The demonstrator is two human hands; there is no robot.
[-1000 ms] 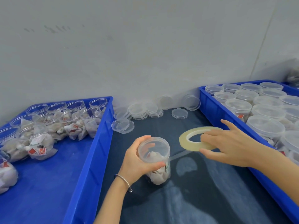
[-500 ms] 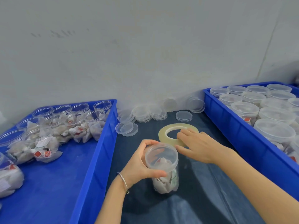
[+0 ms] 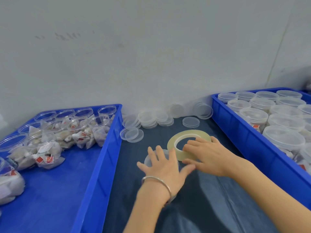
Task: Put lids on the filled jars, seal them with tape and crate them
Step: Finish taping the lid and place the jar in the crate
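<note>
A clear lidded jar (image 3: 149, 159) stands on the dark mat between two crates, mostly hidden under my left hand (image 3: 164, 168). That hand lies flat on the lid with its fingers spread. Just right of the jar, my right hand (image 3: 208, 155) holds a roll of clear tape (image 3: 180, 139); its fingers curl over the near rim into the hole and its thumb is underneath. The roll's near edge touches or almost touches the jar top. The jar's body is out of sight.
The blue crate on the left (image 3: 107, 148) holds several open jars filled with tea bags (image 3: 80, 130). The blue crate on the right (image 3: 235, 128) holds several lidded jars (image 3: 254, 115). Stacks of loose clear lids (image 3: 148, 120) lie along the wall.
My left hand has gone from gripping the jar's side to lying flat on its lid. My right hand has shifted its grip on the tape roll, which is still beside the jar.
</note>
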